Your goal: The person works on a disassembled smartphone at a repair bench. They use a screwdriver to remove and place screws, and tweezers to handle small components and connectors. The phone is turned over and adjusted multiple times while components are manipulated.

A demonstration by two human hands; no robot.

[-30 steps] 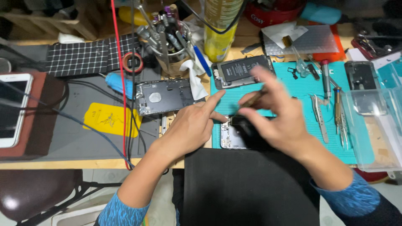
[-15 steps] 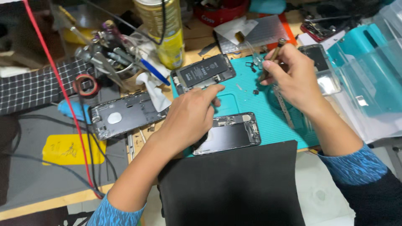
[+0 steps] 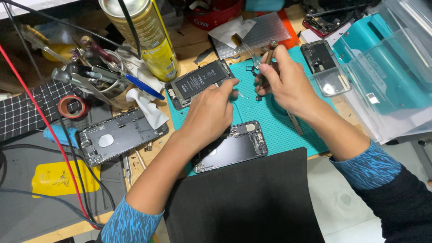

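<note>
My right hand [image 3: 285, 83] grips a slim brown-handled screwdriver [image 3: 268, 55], tip down over the teal work mat [image 3: 279, 130]. My left hand [image 3: 210, 112] rests on the mat with its forefinger stretched toward a tiny part near the screwdriver tip; whether it pinches anything I cannot tell. An opened dark phone housing [image 3: 234, 146] lies just below my left hand. A phone body with a black battery [image 3: 198, 83] lies at the mat's upper left corner.
A second grey phone housing [image 3: 119, 137] lies left, beside white tissue [image 3: 146, 105]. A gold spray can [image 3: 141, 38] and a cup of tools [image 3: 96, 78] stand behind. Clear plastic trays [image 3: 382, 67] sit right. A black foam sheet [image 3: 243, 202] overhangs the front edge.
The view has shifted closer and left. My right hand rose from the dark housing to the mat's far part with the screwdriver; my left hand followed, finger extended.
</note>
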